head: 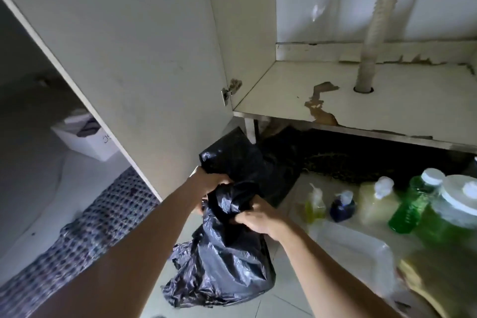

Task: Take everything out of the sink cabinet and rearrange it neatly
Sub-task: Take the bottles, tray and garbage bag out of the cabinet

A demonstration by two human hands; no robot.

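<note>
From the head camera, both hands work a black plastic bag (pixel 227 253) just in front of the open sink cabinet (pixel 361 100), below its front edge and toward its left corner. The left hand (pixel 210 183) grips the bag's upper part, close to the cabinet door (pixel 124 59); the right hand (pixel 258 217) pinches a gathered fold a little nearer the person. The bag hangs between them, its long axis running down toward the floor, so any fold or twist likely turns on both hands equally. The cabinet's floor shows only the drain pipe (pixel 371 41) and peeled patches. Right of the cabinet's front edge, on the floor, stand a green bottle (pixel 413 204), a small dark bottle (pixel 342 208) and other containers.
</note>
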